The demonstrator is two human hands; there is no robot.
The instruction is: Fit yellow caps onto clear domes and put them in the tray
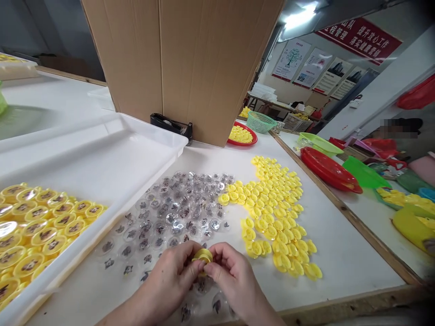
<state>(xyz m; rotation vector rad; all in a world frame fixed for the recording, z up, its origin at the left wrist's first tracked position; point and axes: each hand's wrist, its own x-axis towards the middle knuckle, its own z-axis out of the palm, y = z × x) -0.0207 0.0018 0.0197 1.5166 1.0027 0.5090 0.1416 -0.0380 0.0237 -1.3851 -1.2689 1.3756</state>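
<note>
Both of my hands meet over the front of the white table, pinching one small round yellow plastic piece (203,254) between them. My left hand (175,271) grips its left side, and my right hand (229,274) has thumb and fingers on its right side. Beneath and beyond the hands spread many clear plastic discs (159,226) with small dark printed figures. To the right lies a wide patch of loose yellow plastic pieces (280,217). Yellow pieces with printed faces (37,226) fill the near part of the white tray on the left.
The white tray's rim (149,181) runs along my left. A tall cardboard box (183,68) and a black tape dispenser (171,127) stand at the back. A red plate (249,141) holds yellow pieces by a green basket (261,122). A wooden edge (360,226) borders the right.
</note>
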